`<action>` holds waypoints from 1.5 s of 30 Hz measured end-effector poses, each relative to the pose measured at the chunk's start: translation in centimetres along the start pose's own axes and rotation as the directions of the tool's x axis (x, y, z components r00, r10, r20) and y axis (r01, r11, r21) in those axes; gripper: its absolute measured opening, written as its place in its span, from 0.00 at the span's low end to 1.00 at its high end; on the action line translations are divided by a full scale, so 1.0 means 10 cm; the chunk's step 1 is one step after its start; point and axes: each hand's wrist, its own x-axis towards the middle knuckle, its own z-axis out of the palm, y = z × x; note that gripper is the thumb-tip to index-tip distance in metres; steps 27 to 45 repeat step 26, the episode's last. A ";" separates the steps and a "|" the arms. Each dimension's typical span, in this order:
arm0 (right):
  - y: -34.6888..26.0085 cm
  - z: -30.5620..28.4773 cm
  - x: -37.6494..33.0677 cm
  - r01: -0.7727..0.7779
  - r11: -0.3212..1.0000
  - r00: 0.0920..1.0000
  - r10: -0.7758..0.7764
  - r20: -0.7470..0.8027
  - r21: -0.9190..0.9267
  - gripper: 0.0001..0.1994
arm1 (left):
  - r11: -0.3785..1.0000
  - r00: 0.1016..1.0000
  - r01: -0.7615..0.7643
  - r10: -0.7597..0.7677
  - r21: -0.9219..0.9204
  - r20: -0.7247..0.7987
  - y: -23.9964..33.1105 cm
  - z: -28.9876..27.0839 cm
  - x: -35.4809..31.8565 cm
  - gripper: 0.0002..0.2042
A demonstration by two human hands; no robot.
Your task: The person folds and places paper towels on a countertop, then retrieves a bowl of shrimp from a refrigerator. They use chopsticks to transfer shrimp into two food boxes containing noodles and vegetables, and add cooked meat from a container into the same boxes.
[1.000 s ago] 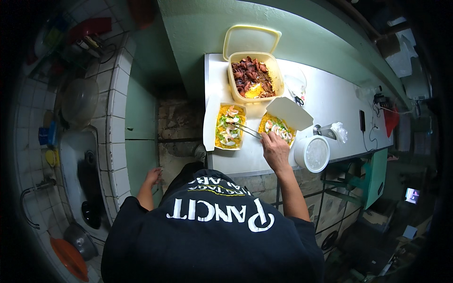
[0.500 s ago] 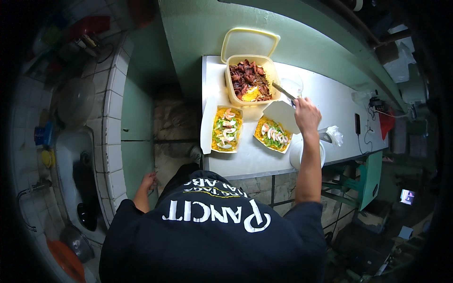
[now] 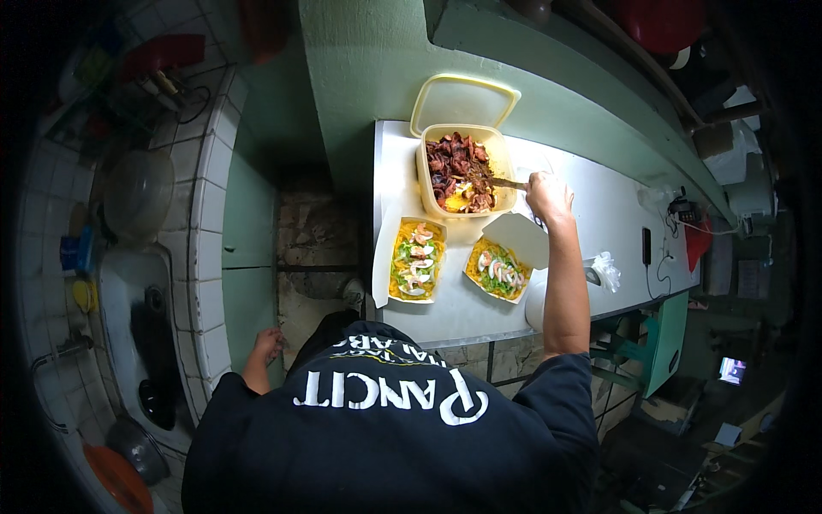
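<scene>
My right hand (image 3: pixel 550 197) is closed around a slim metal utensil (image 3: pixel 509 183) whose exact kind I cannot make out. Its far end reaches into dark reddish-brown strips of meat (image 3: pixel 451 161) in a yellowish plastic tub (image 3: pixel 423 182). Some yellow food shows among the meat. Nearer to me, two white takeout boxes stand with their lids up: the left box (image 3: pixel 383 267) and the right box (image 3: pixel 522 238). Each holds orange-yellow noodles topped with greens, egg slices and shrimp. Low beside my body, my left hand (image 3: pixel 268 344) hangs with fingers loosely curled; nothing shows in it.
The tub's lid (image 3: pixel 467 96) leans upright against the green wall. Beside my right forearm is a white round container (image 3: pixel 536 308), with a crumpled clear plastic bag (image 3: pixel 606 271) near it. A phone (image 3: pixel 646 246) and cables lie farther right. A tiled counter with a sink (image 3: pixel 116 300) runs along my left.
My right hand has shifted slightly up and left, bringing the utensil from the tub's right edge down into the meat. The whole view has shifted a little; my left hand still hangs low.
</scene>
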 end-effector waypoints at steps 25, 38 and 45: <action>0.00 0.26 -0.87 0.067 0.973 0.985 -0.028 -0.173 0.222 0.10 | 0.998 0.999 -0.042 0.041 0.051 0.009 -0.15 0.04 0.00 0.22; 0.00 0.14 -1.01 0.030 0.946 0.992 0.011 -0.124 0.323 0.11 | 0.996 0.999 -0.029 0.027 0.084 0.019 -0.19 0.03 0.04 0.23; 0.00 0.14 -1.01 0.030 0.946 0.992 0.011 -0.124 0.323 0.11 | 0.996 0.999 -0.029 0.027 0.084 0.019 -0.19 0.03 0.04 0.23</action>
